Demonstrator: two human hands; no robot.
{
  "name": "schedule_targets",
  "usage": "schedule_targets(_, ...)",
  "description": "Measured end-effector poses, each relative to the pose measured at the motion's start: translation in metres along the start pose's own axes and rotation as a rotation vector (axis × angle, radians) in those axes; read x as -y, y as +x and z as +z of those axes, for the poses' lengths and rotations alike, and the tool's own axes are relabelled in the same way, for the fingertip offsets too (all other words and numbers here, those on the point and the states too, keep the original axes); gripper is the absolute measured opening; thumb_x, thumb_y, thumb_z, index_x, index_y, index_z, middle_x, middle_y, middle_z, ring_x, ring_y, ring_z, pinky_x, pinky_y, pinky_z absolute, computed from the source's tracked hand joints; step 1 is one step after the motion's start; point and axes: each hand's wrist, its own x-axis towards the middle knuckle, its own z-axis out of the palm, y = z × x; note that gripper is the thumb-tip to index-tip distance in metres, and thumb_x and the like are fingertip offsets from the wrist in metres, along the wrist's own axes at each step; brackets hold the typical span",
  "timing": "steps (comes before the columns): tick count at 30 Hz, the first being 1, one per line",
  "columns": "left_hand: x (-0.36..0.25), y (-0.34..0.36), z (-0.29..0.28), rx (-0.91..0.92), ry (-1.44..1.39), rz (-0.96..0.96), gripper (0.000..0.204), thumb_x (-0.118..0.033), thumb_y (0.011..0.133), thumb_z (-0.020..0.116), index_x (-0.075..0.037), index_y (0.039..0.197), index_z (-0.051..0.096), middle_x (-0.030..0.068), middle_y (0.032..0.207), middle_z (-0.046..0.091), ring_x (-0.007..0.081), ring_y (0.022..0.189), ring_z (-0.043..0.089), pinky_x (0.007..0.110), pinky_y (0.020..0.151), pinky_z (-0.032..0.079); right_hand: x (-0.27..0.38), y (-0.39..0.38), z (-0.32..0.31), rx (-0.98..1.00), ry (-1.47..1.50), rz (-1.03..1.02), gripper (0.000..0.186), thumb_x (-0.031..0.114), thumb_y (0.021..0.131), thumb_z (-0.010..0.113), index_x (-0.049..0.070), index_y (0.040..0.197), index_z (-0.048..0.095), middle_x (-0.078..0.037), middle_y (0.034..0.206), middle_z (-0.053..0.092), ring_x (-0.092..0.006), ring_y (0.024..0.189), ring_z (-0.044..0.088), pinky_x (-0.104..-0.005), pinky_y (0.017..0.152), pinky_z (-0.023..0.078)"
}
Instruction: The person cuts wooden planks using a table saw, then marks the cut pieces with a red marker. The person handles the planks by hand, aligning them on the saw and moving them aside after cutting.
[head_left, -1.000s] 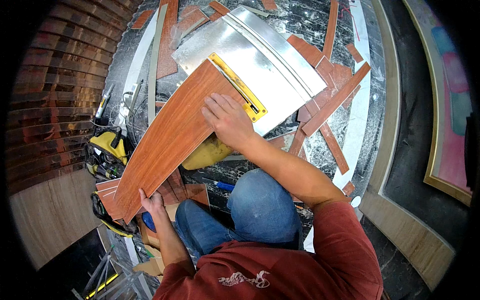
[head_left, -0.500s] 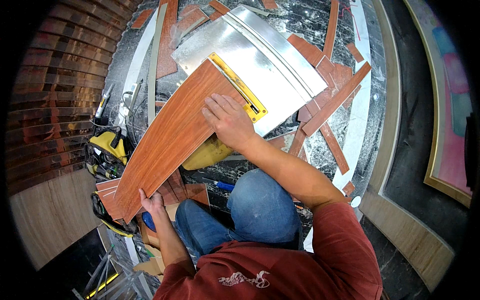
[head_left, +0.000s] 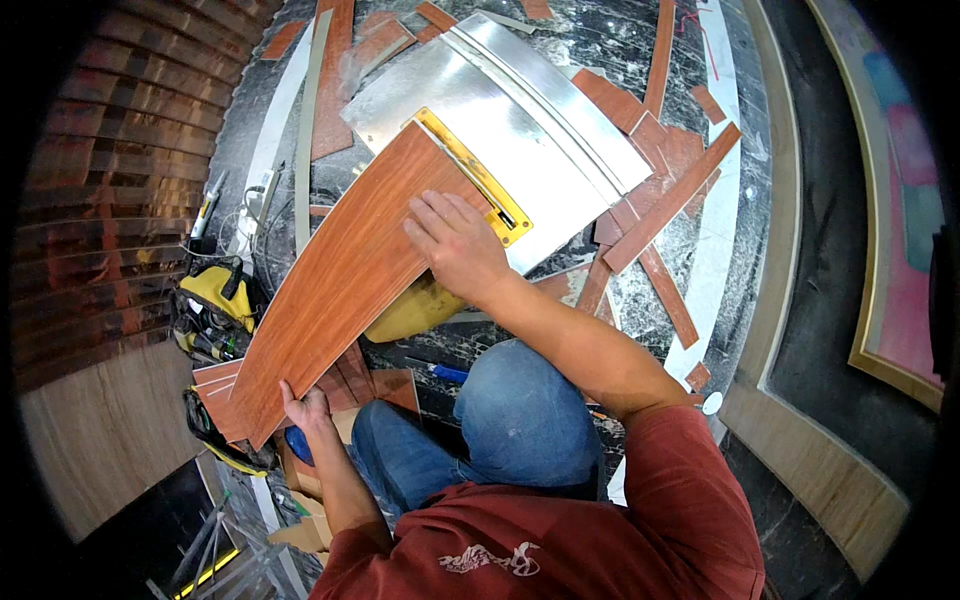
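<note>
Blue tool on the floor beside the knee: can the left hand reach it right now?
Probably not without letting go: the left hand grips the wood-look plank, though most of the blue tool lies uncovered beside the knee.

A smooth plank (head_left: 340, 270) with wood-grain finish shows a soft sheen at nine o'clock, while a silvery metal panel (head_left: 425, 88) gleams at twelve. Matt, faded denim jeans (head_left: 530, 415) and a red cloth shirt (head_left: 620, 530) show toward six; a glossy, ribbed brown wall (head_left: 140, 180) shines near ten.
</note>
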Motion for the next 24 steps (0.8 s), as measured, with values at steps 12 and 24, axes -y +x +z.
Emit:
schedule_targets(12,-0.005,0.008,-0.019,0.011,-0.021,-0.014,0.033,-0.017,0.097,0.057,0.003,0.123,0.055,0.0166,0.127,0.06,0.0284,0.115,0.059,0.042,0.101,0.049,0.003,-0.003,-0.003,-0.025,0.001,0.012,0.028,0.012,0.078,0.057,0.002,0.102,0.068,-0.014,0.12,0.062,-0.0297,0.117,0.055,-0.0424,0.101,0.042)
schedule_targets(24,-0.002,0.0,-0.011,0.012,-0.023,-0.029,0.031,-0.016,0.097,0.056,0.004,0.121,0.055,0.0184,0.124,0.061,0.0297,0.112,0.06,0.041,0.096,0.053,0.002,-0.006,-0.004,-0.003,0.013,0.003,0.031,0.016,0.081,0.054,0.0,0.105,0.066,-0.017,0.121,0.062,-0.0317,0.12,0.054,-0.0427,0.105,0.04)
